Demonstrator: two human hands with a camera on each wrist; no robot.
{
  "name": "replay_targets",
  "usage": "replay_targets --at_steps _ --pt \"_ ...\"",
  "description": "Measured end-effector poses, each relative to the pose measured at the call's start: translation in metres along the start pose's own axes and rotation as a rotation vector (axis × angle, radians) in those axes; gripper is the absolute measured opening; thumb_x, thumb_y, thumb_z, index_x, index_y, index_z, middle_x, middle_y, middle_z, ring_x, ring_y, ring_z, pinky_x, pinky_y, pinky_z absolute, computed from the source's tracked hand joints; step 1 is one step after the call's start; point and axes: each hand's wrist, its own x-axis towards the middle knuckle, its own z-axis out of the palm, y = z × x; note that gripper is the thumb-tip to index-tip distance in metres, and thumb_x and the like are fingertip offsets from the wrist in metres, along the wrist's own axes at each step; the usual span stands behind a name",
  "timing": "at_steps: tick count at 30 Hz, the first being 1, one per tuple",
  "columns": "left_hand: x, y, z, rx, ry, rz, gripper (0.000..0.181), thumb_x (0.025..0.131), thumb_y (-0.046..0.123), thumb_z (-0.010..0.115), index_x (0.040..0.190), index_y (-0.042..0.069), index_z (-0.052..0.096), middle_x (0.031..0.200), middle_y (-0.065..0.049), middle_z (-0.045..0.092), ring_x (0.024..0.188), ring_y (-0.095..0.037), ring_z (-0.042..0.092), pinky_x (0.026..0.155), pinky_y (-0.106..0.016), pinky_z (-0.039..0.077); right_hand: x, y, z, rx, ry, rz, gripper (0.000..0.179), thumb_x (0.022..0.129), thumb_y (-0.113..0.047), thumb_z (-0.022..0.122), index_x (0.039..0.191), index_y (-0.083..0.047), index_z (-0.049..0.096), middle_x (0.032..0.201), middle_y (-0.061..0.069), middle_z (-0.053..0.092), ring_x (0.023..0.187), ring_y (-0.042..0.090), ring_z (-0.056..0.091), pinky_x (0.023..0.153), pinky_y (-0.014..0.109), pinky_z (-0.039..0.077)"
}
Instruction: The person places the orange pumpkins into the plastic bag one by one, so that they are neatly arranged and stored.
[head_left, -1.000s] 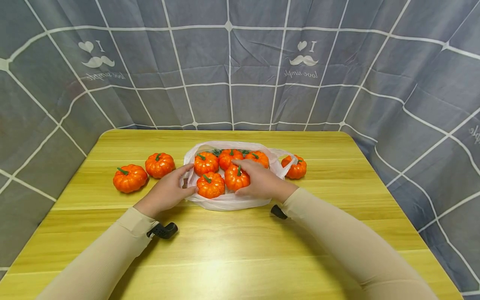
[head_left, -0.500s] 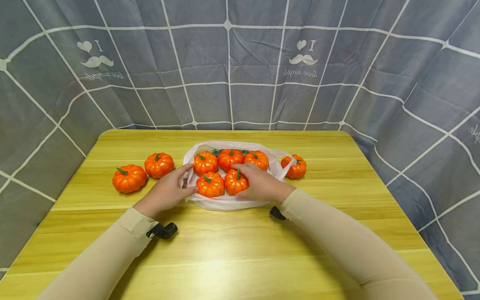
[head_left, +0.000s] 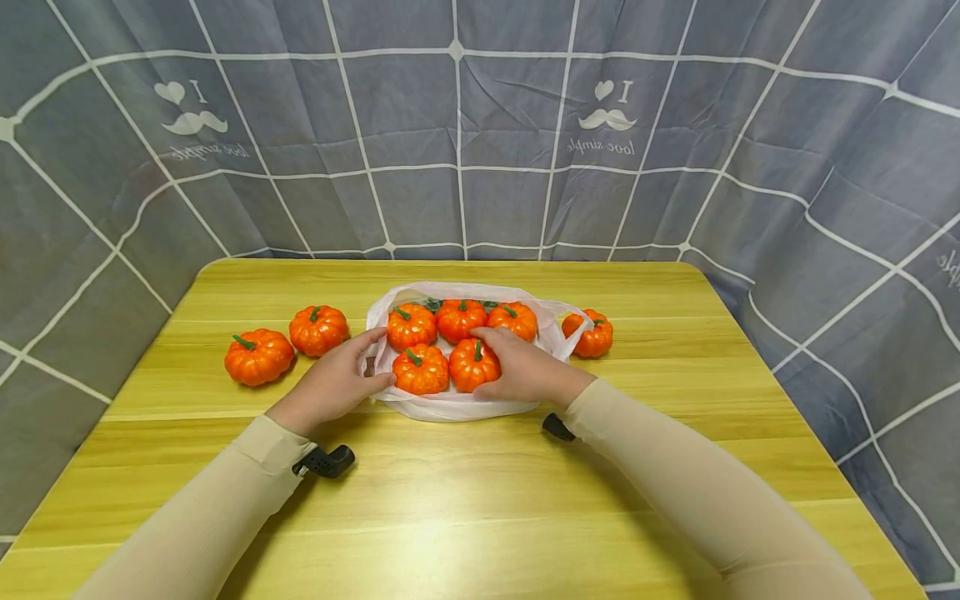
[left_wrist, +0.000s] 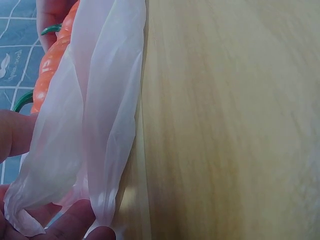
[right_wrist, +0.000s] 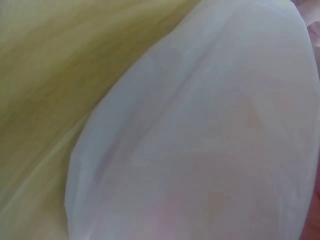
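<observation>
A white plastic bag (head_left: 450, 408) lies spread on the table with several orange toy pumpkins in it, all with green stems. My right hand (head_left: 528, 367) grips the front right pumpkin (head_left: 474, 365) inside the bag, thumb in front and fingers behind. At the bag's left edge, my left hand (head_left: 339, 379) holds the plastic; in the left wrist view its fingers (left_wrist: 72, 222) are curled about the bag's gathered end. The front left pumpkin (head_left: 421, 369) sits beside the gripped one. White plastic (right_wrist: 200, 150) fills most of the right wrist view and hides that grip.
Two pumpkins, one nearer (head_left: 258, 357) and one farther (head_left: 318, 330), rest on the wooden table (head_left: 450, 508) left of the bag. Another pumpkin (head_left: 596, 335) is at the right, partly behind the bag's handle. A grey checked curtain (head_left: 517, 150) surrounds the table's back and sides.
My right hand, gripping the pumpkin, has shifted very slightly; the pumpkin sits a little more upright and lower in the bag. The left hand has stayed in place.
</observation>
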Motion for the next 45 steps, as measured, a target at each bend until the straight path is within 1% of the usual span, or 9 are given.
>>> replay_targets --at_steps 5,9,21,27,30,35,38,42,45 --pt "0.000 0.000 -0.001 0.014 0.001 -0.001 0.081 0.097 0.032 0.074 0.164 0.007 0.035 0.162 -0.024 0.045 0.122 -0.034 0.057 0.106 -0.053 0.048 0.001 -0.001 0.000 -0.003 -0.007 -0.004 0.095 0.089 -0.035 0.083 0.165 -0.011 0.032 0.166 0.013 0.040 0.153 0.030 0.041 0.129 0.047 0.031" --pt "0.000 0.000 -0.001 0.017 -0.003 -0.003 0.082 0.097 0.032 0.074 0.164 0.007 0.035 0.161 -0.023 0.047 0.119 -0.033 0.058 0.103 -0.050 0.049 0.000 -0.002 -0.001 -0.013 -0.007 -0.007 0.094 0.090 -0.035 0.082 0.165 -0.010 0.032 0.167 0.014 0.040 0.154 0.031 0.040 0.129 0.047 0.030" --pt "0.000 -0.001 -0.001 0.010 -0.003 0.003 0.082 0.096 0.032 0.074 0.164 0.008 0.035 0.162 -0.022 0.046 0.117 -0.033 0.056 0.099 -0.047 0.047 0.000 -0.003 -0.001 -0.020 -0.026 -0.007 0.094 0.092 -0.035 0.080 0.168 -0.012 0.028 0.169 0.015 0.037 0.154 0.032 0.040 0.129 0.046 0.030" --pt "0.000 -0.002 0.000 0.000 -0.007 0.005 0.083 0.097 0.034 0.074 0.165 0.009 0.034 0.164 -0.022 0.043 0.124 -0.034 0.055 0.106 -0.051 0.047 0.002 -0.002 0.000 -0.024 -0.030 0.005 0.097 0.092 -0.037 0.080 0.169 -0.014 0.025 0.170 0.015 0.035 0.155 0.032 0.039 0.129 0.046 0.030" --pt "0.000 -0.003 0.000 -0.007 -0.007 0.009 0.083 0.097 0.035 0.074 0.165 0.009 0.033 0.166 -0.022 0.041 0.133 -0.037 0.054 0.112 -0.057 0.045 0.002 -0.001 0.001 -0.022 -0.032 0.017 0.098 0.092 -0.039 0.081 0.169 -0.015 0.024 0.171 0.014 0.034 0.156 0.031 0.037 0.130 0.046 0.029" --pt "0.001 -0.004 0.000 -0.019 -0.004 0.013 0.083 0.097 0.035 0.073 0.165 0.010 0.033 0.167 -0.022 0.038 0.147 -0.042 0.045 0.120 -0.062 0.038 0.002 -0.001 0.001 -0.022 -0.030 0.025 0.099 0.092 -0.040 0.081 0.169 -0.016 0.023 0.171 0.013 0.034 0.156 0.031 0.037 0.130 0.046 0.028" --pt "0.002 -0.004 0.000 -0.016 -0.004 0.015 0.083 0.097 0.035 0.073 0.165 0.009 0.033 0.167 -0.023 0.038 0.149 -0.042 0.043 0.121 -0.062 0.036 0.001 -0.002 0.000 -0.033 -0.025 0.021 0.100 0.092 -0.041 0.081 0.169 -0.015 0.023 0.171 0.013 0.034 0.156 0.031 0.038 0.130 0.046 0.028" --pt "0.001 -0.003 0.000 -0.017 -0.005 0.014 0.083 0.097 0.035 0.073 0.165 0.009 0.034 0.166 -0.023 0.039 0.149 -0.042 0.044 0.121 -0.062 0.036 -0.004 -0.006 -0.005 -0.064 -0.006 0.006 0.100 0.091 -0.041 0.082 0.169 -0.014 0.025 0.170 0.011 0.037 0.155 0.030 0.040 0.130 0.044 0.030" --pt "0.001 -0.003 0.000 -0.018 -0.006 0.012 0.083 0.097 0.035 0.073 0.165 0.009 0.034 0.166 -0.024 0.039 0.149 -0.042 0.043 0.122 -0.063 0.035 -0.010 -0.011 -0.012 -0.097 0.031 -0.004 0.097 0.092 -0.042 0.081 0.168 -0.013 0.028 0.166 0.010 0.044 0.150 0.029 0.047 0.126 0.044 0.036"
